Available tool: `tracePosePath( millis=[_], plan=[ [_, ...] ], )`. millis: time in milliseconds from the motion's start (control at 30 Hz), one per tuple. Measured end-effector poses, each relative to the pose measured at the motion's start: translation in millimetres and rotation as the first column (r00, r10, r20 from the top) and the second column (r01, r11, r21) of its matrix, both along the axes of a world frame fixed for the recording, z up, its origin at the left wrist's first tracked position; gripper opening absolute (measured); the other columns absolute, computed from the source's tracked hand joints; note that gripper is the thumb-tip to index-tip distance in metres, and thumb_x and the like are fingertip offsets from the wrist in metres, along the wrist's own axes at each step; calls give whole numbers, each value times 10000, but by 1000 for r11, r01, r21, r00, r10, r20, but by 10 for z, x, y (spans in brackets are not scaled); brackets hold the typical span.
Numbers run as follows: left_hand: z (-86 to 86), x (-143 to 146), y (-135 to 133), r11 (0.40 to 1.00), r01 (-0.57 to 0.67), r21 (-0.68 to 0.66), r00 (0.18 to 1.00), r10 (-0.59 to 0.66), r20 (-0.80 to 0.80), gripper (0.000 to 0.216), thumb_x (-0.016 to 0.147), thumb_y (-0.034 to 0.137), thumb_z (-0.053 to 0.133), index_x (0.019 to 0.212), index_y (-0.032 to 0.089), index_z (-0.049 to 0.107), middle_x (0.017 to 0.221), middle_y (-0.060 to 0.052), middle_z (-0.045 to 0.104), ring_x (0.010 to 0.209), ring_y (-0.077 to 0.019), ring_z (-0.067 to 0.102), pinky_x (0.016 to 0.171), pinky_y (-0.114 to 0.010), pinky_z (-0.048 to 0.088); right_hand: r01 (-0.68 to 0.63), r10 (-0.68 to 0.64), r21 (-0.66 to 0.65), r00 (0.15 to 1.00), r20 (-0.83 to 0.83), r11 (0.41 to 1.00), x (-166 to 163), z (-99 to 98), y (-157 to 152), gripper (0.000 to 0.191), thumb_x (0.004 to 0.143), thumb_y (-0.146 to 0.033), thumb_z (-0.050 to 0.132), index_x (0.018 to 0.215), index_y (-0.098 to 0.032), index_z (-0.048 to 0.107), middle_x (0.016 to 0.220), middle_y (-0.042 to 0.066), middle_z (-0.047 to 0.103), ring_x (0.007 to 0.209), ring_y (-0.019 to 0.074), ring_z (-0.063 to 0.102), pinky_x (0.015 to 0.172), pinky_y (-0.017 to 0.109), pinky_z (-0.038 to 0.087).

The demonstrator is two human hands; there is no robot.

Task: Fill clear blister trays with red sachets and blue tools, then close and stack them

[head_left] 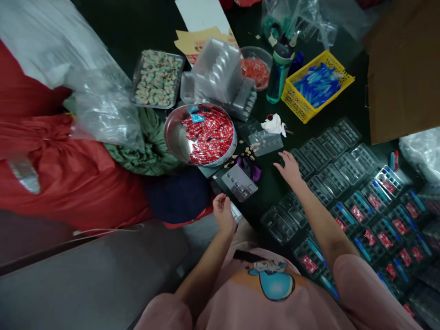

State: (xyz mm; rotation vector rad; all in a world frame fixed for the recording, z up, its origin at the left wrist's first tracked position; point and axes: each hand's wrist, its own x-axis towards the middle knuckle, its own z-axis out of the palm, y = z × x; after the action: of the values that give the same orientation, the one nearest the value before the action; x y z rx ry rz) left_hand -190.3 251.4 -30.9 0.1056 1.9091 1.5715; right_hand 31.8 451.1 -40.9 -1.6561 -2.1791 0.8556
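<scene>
My left hand [224, 213] is at the table's near edge, its fingers curled together; whether anything small is in them cannot be made out. Close beside it lies a clear plastic tray [239, 182] with small compartments, and a purple item [253, 170] is just beyond. My right hand [289, 168] is over the dark table with fingers apart and nothing in them. Rows of clear compartment trays [335, 172] extend to its right. Ahead of it, another clear tray [265, 143] lies beside a crumpled white tissue [275, 124].
A round tin [171, 133] holds red packets. Behind it are stacked clear trays [218, 68] and a tray of wrapped pieces [158, 79]. A green bottle [278, 75] stands beside a yellow basket [299, 107] of blue items. A cardboard box [402, 78] is at the right.
</scene>
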Motion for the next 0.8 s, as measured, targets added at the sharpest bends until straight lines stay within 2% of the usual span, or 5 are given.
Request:
tracePosePath(
  millis=[100, 200, 367, 667, 800],
  plan=[
    [-139, -148, 19, 998, -19, -61, 996, 24, 91, 325, 707, 304, 726, 994, 234, 589, 980, -19, 598, 940, -144, 587, 898, -305, 439, -67, 22, -263, 985, -172, 962, -447, -32, -41, 306, 895, -332, 586, 1152, -172, 627, 1032, 93, 687, 891, 187, 668, 881, 338, 524],
    [-233, -198, 77, 992, 30, -120, 978, -4, 210, 401, 685, 306, 743, 1049, 223, 599, 987, -47, 621, 887, -153, 610, 833, -316, 456, -109, 61, -413, 990, -129, 904, -781, -98, -262, 311, 846, -358, 651, 1108, -190, 635, 925, 56, 688, 788, 175, 656, 819, 334, 534],
    [-287, -207, 220, 978, 139, -158, 937, -78, 342, 497, 638, 319, 776, 1089, 198, 602, 906, -34, 635, 777, -141, 615, 750, -304, 452, 17, -34, -385, 999, -38, 923, -980, -183, -605, 549, 783, -342, 712, 1272, -148, 555, 1106, 117, 637, 836, 193, 644, 835, 361, 538],
    [-102, 10, 471, 975, 220, -15, 919, -202, 339, 455, 627, 310, 776, 1016, 222, 556, 892, 4, 629, 823, -134, 611, 792, -287, 483, 145, -187, -270, 973, -136, 952, -861, -134, -871, 763, 777, -328, 669, 1463, -136, 395, 1452, 182, 424, 1364, 283, 423, 1121, 439, 398],
    [128, 95, 640, 957, 256, 139, 884, -290, 367, 456, 702, 339, 754, 1095, 224, 555, 883, -7, 656, 758, -135, 616, 731, -283, 503, 325, -429, -347, 857, -286, 880, -869, 4, -892, 807, 804, -398, 633, 1506, -153, 317, 1362, 172, 519, 1118, 254, 612, 950, 417, 533]
  ],
)
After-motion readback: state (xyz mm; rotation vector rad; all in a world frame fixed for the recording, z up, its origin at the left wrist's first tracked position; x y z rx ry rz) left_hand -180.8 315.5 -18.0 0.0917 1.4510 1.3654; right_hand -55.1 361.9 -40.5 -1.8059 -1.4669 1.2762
